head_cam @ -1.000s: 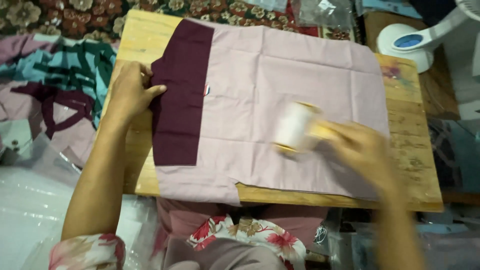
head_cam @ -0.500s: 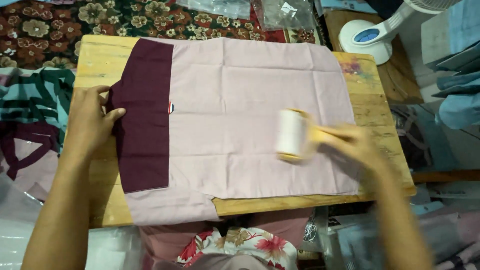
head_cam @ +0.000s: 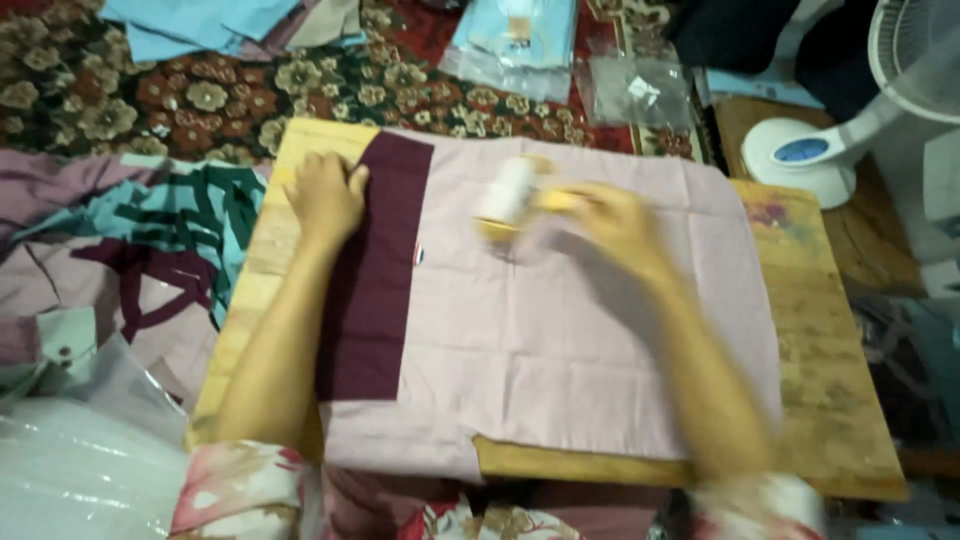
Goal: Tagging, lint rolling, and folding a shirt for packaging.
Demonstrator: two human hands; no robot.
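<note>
On pink cloth (head_cam: 560, 330): blurred white roller (head_cam: 505, 192)

We see the left hand (head_cam: 325, 195) flat, palm down, fingers together pointing away, forearm straight and bare below a floral sleeve. Right hand (head_cam: 615, 225) closed in a grip (motion-blurred, fingers indistinct), forearm reaching forward and inward from the lower right

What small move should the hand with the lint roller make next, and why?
Probably draw the lint roller back toward the body: the right hand holds it near the pink cloth's far edge, while the left hand pins the maroon band.
</note>
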